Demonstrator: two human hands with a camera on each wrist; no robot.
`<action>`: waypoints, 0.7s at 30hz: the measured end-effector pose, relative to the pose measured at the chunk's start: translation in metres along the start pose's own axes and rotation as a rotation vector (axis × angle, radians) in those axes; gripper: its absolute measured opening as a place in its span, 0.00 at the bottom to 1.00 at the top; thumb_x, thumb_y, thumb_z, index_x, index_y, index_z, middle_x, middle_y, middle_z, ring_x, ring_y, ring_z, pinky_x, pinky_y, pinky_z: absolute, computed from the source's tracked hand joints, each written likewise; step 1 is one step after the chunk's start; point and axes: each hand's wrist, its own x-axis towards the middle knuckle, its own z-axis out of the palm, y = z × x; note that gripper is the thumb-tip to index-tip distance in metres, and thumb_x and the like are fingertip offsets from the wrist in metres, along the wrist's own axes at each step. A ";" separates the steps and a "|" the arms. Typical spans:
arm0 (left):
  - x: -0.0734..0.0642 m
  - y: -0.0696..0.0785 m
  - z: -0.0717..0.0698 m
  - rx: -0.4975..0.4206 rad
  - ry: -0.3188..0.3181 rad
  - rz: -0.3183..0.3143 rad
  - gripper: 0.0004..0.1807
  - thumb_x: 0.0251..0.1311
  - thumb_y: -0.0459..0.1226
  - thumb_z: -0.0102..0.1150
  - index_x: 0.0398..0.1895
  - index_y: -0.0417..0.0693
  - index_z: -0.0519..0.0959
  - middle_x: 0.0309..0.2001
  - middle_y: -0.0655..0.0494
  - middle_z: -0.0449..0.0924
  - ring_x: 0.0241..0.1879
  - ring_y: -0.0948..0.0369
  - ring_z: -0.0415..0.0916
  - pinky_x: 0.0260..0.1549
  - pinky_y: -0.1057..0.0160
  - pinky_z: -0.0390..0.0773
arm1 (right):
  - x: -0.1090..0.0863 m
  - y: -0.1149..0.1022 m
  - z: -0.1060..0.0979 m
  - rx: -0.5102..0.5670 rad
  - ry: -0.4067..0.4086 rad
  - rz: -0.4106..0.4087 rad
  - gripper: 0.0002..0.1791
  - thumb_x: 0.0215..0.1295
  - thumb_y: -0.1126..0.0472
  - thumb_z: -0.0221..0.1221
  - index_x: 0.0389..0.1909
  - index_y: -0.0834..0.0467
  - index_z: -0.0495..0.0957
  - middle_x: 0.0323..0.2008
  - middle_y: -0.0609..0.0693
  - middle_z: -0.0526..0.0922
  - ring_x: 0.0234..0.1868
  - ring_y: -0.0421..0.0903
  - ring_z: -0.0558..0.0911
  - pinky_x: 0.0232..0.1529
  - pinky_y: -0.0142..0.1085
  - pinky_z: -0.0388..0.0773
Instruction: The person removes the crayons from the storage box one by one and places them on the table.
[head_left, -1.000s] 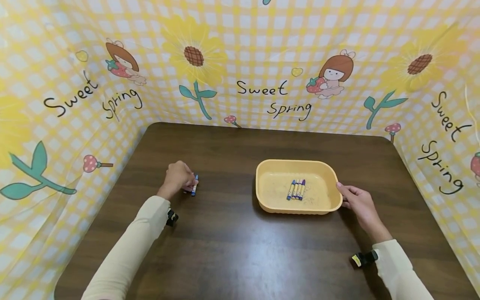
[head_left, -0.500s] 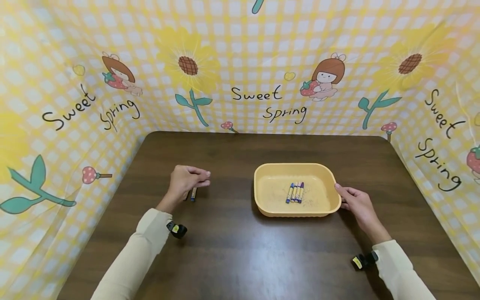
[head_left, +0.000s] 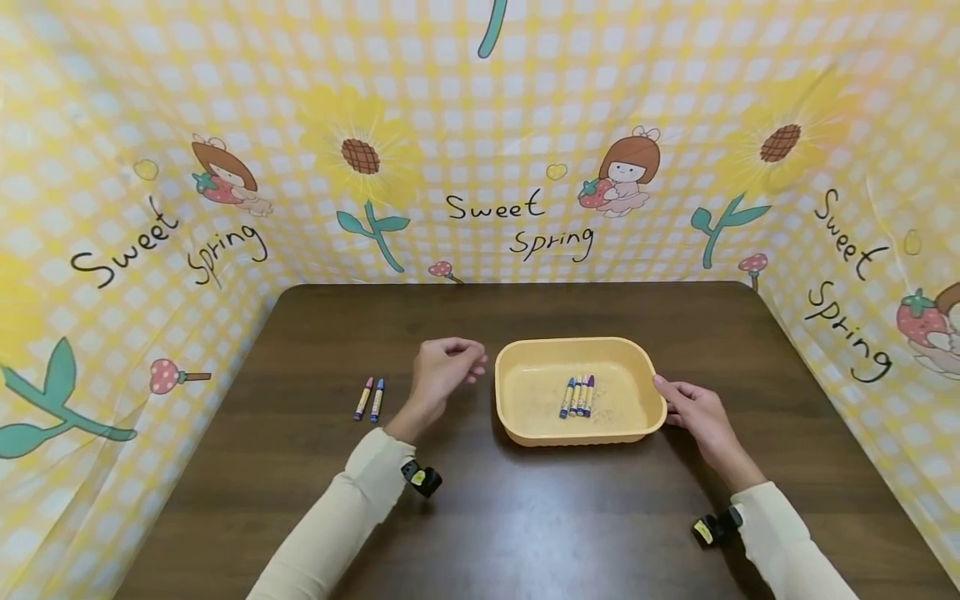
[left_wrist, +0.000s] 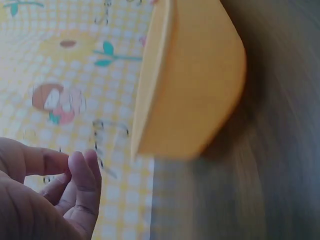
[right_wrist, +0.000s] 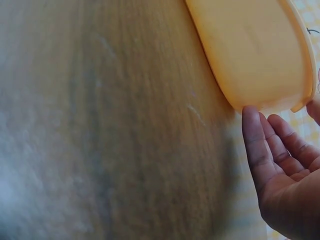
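Note:
In the head view, my left hand [head_left: 442,375] hovers just left of a yellow plastic tray [head_left: 517,429], its fingers loosely bent. In the left wrist view, the thumb and fingertips come together with no object visible between them. Several crayons [head_left: 577,397], with blue and purple ones among them, lie side by side inside the tray. On the table left of that hand lie two more, a pink-tipped crayon [head_left: 363,398] and a blue crayon [head_left: 377,400]. My right hand [head_left: 697,417] holds the tray's right end, thumb at the rim and fingers against the outer wall.
The dark wooden table [head_left: 465,517] is enclosed at the back and sides by a yellow checked cloth [head_left: 420,75] printed with flowers and lettering. Black cameras sit on both wrists, such as the left wrist camera [head_left: 422,478].
My left hand has left the two crayons at the left and moved right, close to the tray. The right hand stays on the tray's end. The head view has tilted up slightly.

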 end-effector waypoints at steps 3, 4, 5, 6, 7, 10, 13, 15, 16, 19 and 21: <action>-0.002 0.004 0.021 -0.037 -0.050 -0.022 0.09 0.64 0.35 0.64 0.40 0.37 0.87 0.39 0.39 0.88 0.27 0.63 0.85 0.35 0.61 0.88 | -0.001 0.001 0.000 -0.007 -0.004 0.002 0.37 0.71 0.40 0.59 0.57 0.73 0.76 0.31 0.35 0.85 0.35 0.31 0.84 0.39 0.27 0.85; -0.002 0.005 0.027 -0.046 -0.068 -0.031 0.10 0.64 0.35 0.64 0.41 0.36 0.87 0.40 0.38 0.87 0.27 0.63 0.85 0.36 0.61 0.88 | -0.001 0.002 -0.001 -0.008 -0.006 0.002 0.37 0.71 0.40 0.59 0.57 0.73 0.76 0.32 0.36 0.85 0.35 0.31 0.84 0.39 0.27 0.85; -0.002 0.006 0.032 -0.052 -0.084 -0.039 0.10 0.64 0.34 0.64 0.41 0.35 0.86 0.40 0.37 0.87 0.28 0.63 0.85 0.37 0.60 0.88 | -0.001 0.002 -0.001 -0.010 -0.007 0.001 0.38 0.71 0.40 0.59 0.58 0.73 0.75 0.32 0.36 0.85 0.35 0.31 0.84 0.39 0.27 0.85; -0.002 0.007 0.038 -0.055 -0.101 -0.049 0.10 0.64 0.34 0.64 0.42 0.34 0.86 0.41 0.37 0.87 0.28 0.63 0.85 0.38 0.60 0.88 | -0.001 0.002 -0.001 -0.012 -0.007 0.001 0.38 0.71 0.40 0.59 0.58 0.74 0.75 0.32 0.36 0.85 0.35 0.31 0.84 0.39 0.27 0.85; -0.002 0.008 0.043 -0.056 -0.117 -0.055 0.10 0.64 0.34 0.64 0.42 0.33 0.86 0.41 0.36 0.87 0.28 0.63 0.86 0.38 0.61 0.88 | 0.000 0.003 -0.001 -0.012 -0.008 0.000 0.38 0.70 0.40 0.60 0.58 0.74 0.75 0.32 0.36 0.85 0.35 0.31 0.84 0.39 0.27 0.85; -0.001 0.011 0.056 -0.036 -0.167 -0.074 0.11 0.64 0.33 0.63 0.43 0.32 0.84 0.40 0.38 0.87 0.29 0.62 0.86 0.41 0.58 0.88 | 0.001 0.004 -0.002 -0.010 -0.002 -0.001 0.38 0.70 0.40 0.60 0.58 0.74 0.75 0.32 0.36 0.85 0.35 0.31 0.84 0.39 0.27 0.85; 0.001 0.013 0.067 0.002 -0.225 -0.092 0.11 0.64 0.33 0.63 0.43 0.33 0.83 0.40 0.40 0.87 0.31 0.60 0.87 0.47 0.53 0.87 | 0.001 0.004 -0.002 -0.009 0.005 0.004 0.38 0.70 0.40 0.60 0.58 0.74 0.75 0.31 0.37 0.85 0.34 0.32 0.84 0.39 0.27 0.85; 0.004 0.014 0.073 0.026 -0.267 -0.106 0.10 0.64 0.33 0.63 0.43 0.33 0.83 0.42 0.39 0.87 0.33 0.58 0.88 0.50 0.51 0.85 | 0.001 0.005 -0.001 -0.010 0.011 0.007 0.38 0.70 0.40 0.60 0.58 0.74 0.75 0.31 0.37 0.85 0.34 0.32 0.84 0.39 0.27 0.85; 0.005 0.014 0.076 0.037 -0.287 -0.111 0.10 0.64 0.33 0.63 0.43 0.33 0.83 0.44 0.38 0.86 0.34 0.56 0.88 0.51 0.50 0.85 | 0.002 0.005 -0.001 -0.017 0.009 0.006 0.39 0.70 0.39 0.60 0.58 0.74 0.75 0.32 0.37 0.85 0.34 0.32 0.84 0.39 0.27 0.85; 0.008 0.014 0.084 0.064 -0.335 -0.111 0.10 0.63 0.33 0.62 0.42 0.33 0.83 0.47 0.34 0.85 0.37 0.53 0.88 0.51 0.50 0.85 | 0.003 0.004 0.000 -0.017 0.009 0.006 0.39 0.70 0.39 0.60 0.58 0.73 0.76 0.32 0.38 0.85 0.34 0.32 0.84 0.39 0.27 0.85; 0.010 0.014 0.089 0.069 -0.364 -0.113 0.09 0.63 0.31 0.62 0.42 0.32 0.82 0.46 0.34 0.84 0.37 0.51 0.88 0.51 0.51 0.85 | 0.004 0.004 0.001 -0.015 0.012 0.008 0.38 0.69 0.39 0.60 0.57 0.73 0.76 0.32 0.38 0.85 0.34 0.32 0.84 0.39 0.27 0.85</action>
